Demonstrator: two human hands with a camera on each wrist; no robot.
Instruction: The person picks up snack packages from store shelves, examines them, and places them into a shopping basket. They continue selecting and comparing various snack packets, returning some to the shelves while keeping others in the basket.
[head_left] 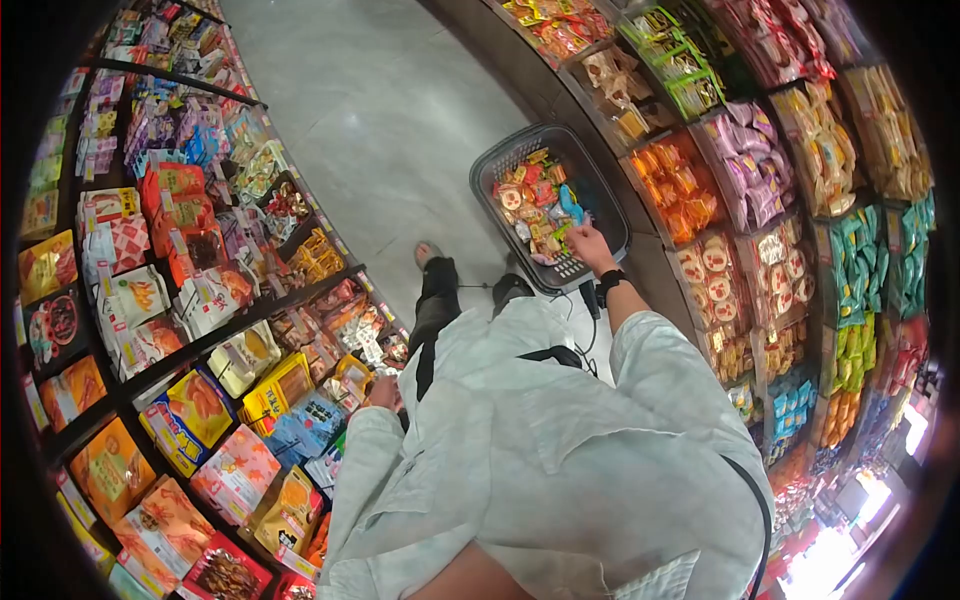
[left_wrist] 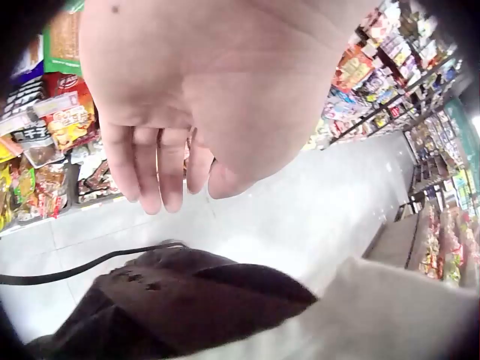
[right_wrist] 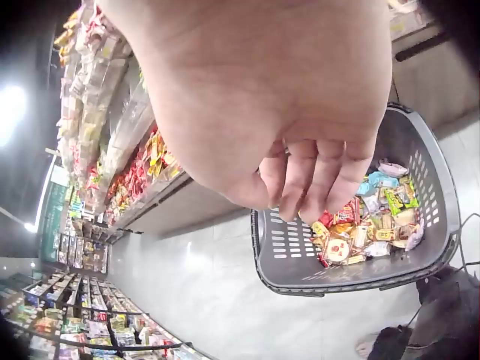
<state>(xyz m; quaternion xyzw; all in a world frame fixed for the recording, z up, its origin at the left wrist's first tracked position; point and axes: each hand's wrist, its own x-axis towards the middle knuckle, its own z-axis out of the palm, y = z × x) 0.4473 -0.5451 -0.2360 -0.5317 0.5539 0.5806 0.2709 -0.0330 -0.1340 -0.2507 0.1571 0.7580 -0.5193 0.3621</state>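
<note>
A dark grey shopping basket (head_left: 487, 168) with slotted walls holds many small wrapped snacks (head_left: 540, 195), among them a blue packet (head_left: 570, 204) and round cookies in clear wrap (right_wrist: 337, 250). Over the basket's near side is my right hand (head_left: 590, 247), its fingers pointing down and loosely bent; nothing shows in them. In the right wrist view the fingertips (right_wrist: 289, 210) overlap the basket's inside, above the snacks. My left hand (head_left: 383, 392) hangs low beside the left display of packaged food. From the left wrist camera, the left hand (left_wrist: 202, 112) has relaxed, downward fingers with nothing in them.
To the right, tall shelves carry bins of wrapped snacks, including orange packets (head_left: 675, 185) and purple packets (head_left: 750, 155). Sloped racks of bagged food (head_left: 190, 300) line the left. Grey floor (head_left: 340, 110) runs between them. A black cable (left_wrist: 82, 266) crosses near the legs.
</note>
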